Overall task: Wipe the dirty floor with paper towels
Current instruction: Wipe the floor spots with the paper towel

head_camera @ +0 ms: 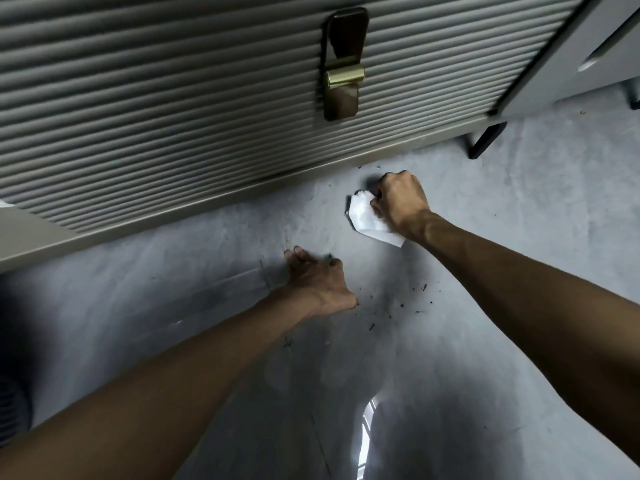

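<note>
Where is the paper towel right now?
Head view, right of centre: the right hand grips the paper towel on the floor, near the ribbed cabinet.

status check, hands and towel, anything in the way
Right hand grips crumpled white paper towel, down at grey floor. Left hand braced on floor, holds nothing. Dark crumbs unwiped between the arms. Ribbed grey cabinet front close ahead.

Ribbed cabinet (173, 98) with brass handle (344, 76), black leg (485, 140).
</note>
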A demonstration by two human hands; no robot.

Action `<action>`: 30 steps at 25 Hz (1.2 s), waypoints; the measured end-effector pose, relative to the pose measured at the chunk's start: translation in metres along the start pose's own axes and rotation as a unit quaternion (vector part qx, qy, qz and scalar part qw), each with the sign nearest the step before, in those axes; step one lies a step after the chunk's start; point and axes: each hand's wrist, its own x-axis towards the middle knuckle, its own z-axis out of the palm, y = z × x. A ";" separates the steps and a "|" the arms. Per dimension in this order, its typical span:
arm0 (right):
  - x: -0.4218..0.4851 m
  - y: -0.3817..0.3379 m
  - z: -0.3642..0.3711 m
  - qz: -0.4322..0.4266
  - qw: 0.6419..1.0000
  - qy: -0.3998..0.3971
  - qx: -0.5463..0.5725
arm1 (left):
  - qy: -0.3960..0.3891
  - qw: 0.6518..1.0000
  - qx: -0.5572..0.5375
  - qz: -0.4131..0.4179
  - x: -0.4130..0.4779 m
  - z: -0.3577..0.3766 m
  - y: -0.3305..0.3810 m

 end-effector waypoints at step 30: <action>-0.026 -0.001 0.007 -0.047 0.997 -0.055 -0.003 | 0.006 1.000 -0.017 0.000 -0.003 -0.002 0.001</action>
